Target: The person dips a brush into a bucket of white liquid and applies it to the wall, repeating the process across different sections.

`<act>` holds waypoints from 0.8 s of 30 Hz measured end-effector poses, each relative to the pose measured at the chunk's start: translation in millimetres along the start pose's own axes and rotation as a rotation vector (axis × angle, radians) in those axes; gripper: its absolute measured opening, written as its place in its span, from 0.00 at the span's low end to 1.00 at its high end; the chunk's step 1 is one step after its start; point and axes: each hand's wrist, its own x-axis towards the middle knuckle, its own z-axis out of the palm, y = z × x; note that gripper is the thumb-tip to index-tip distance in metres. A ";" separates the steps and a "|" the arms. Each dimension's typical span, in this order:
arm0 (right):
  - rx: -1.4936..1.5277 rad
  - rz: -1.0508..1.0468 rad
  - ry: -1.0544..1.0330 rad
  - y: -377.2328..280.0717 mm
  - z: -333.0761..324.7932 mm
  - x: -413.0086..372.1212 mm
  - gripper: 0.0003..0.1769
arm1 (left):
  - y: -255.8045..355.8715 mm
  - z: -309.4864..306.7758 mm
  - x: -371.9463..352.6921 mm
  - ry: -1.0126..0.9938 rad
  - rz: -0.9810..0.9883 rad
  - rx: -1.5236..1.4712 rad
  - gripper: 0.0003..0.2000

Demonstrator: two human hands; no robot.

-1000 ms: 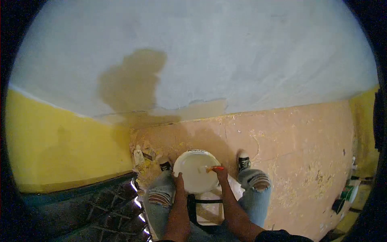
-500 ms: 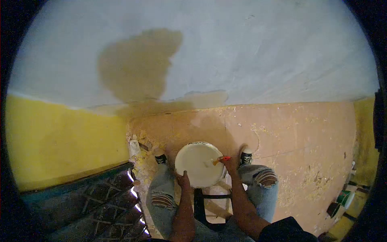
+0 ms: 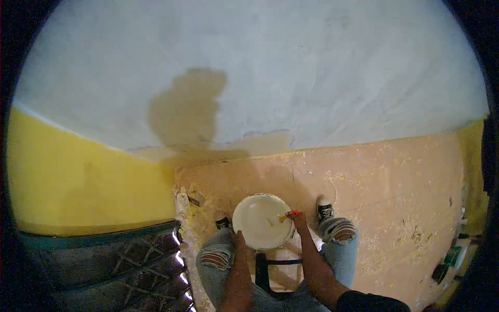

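A round white bucket (image 3: pixel 235 214) stands out between my knees, with pale liquid like paint inside. My left hand (image 3: pixel 238 240) is closed on its near left rim. In my right hand (image 3: pixel 300 222), over the opposite side of the rim, is a small paintbrush (image 3: pixel 292 213) with a red handle. Its yellowish bristles point left above the pale contents, where a small streak shows close by.
Beneath me is a dark-framed seat (image 3: pixel 263 275). The pinkish floor (image 3: pixel 384 192) is speckled with flaked paint. Ahead rises a pale wall (image 3: pixel 332 78), meeting a yellow wall (image 3: pixel 93 177) at left. Dark lattice panels (image 3: pixel 130 260) lie lower left; a green container (image 3: pixel 455 257) is far right.
The whole view has shifted, so the bucket and both hands appear slightly lower and further right. The left hand stays on the rim and the right keeps the paintbrush over the bucket.
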 end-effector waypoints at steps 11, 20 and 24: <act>-0.322 -0.421 0.086 -79.0 -54.7 3.3 0.10 | -25.4 69.9 -10.7 0.114 -0.075 0.081 0.16; -0.030 -0.023 0.045 -22.3 -98.9 42.9 0.20 | -30.9 100.5 -14.7 0.042 0.325 0.120 0.07; -0.040 -0.206 0.222 -79.3 -77.9 -8.7 0.23 | 66.9 48.7 -74.0 0.046 0.259 -0.358 0.11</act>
